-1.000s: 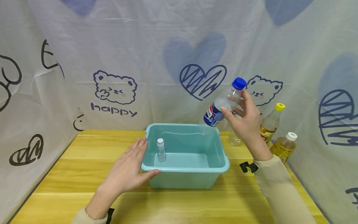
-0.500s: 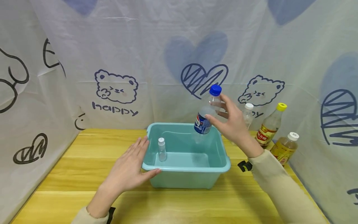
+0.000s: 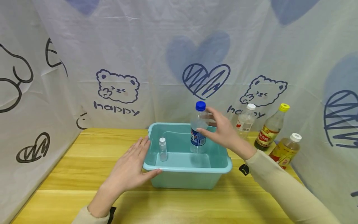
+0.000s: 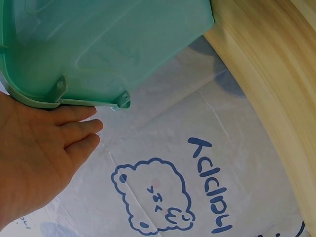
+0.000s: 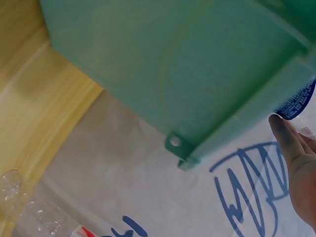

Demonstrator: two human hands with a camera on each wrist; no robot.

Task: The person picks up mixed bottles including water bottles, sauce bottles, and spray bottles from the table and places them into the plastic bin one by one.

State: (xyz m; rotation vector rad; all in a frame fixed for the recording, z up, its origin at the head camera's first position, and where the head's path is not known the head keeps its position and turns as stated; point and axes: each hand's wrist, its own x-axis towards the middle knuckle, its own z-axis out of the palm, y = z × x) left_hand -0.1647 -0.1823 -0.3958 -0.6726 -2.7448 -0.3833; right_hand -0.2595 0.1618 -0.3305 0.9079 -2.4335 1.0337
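we see right hand holding blue-capped bottle, thumb on near side, fingers round far side, spread no wider than bottle. bottle lies just left of palm, long axis near upright, lower part inside teal bin; whether base touches floor, we cannot tell. right hand is nearer one; left hand rests straight-fingered at bin's left rim, small bottle upright inside nearby.

A screened corner; home or studio, I cannot tell.
Below the left hand and right hand is a wood-grain tabletop; behind and beside them hangs white curtain with bears, hearts.
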